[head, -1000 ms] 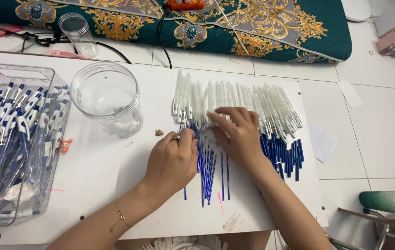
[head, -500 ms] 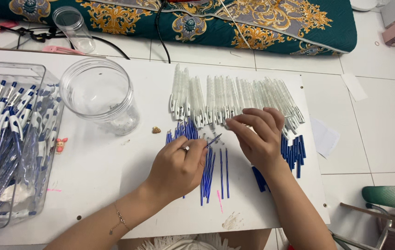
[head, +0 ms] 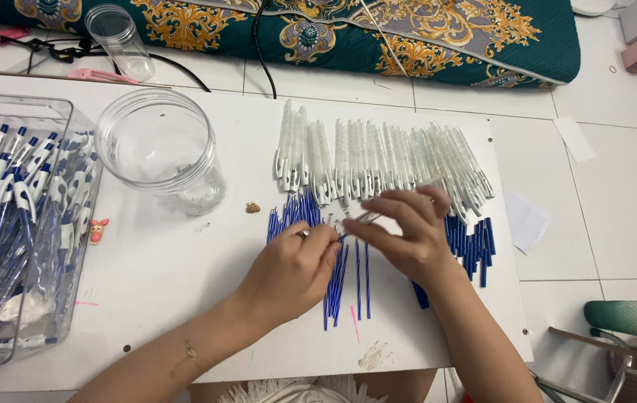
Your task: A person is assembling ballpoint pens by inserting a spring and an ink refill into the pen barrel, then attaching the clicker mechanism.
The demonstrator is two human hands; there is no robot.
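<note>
Blue refills point(head: 337, 276) under left hand point(head: 292, 269) | right hand point(head: 408, 235) pinching pen part point(head: 362, 218)

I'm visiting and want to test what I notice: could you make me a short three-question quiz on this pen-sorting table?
1. True or false: the clear round jar stands left of the row of clear pen barrels.
2. What colour are the thin refills lying under the hands?
3. Where do the finished pens lie? A) in the clear bin at the left B) in the jar C) on the floor tiles

Key: 1 true; 2 blue; 3 A.
The left hand and right hand meet over the refills, pinching a small part between them.
</note>
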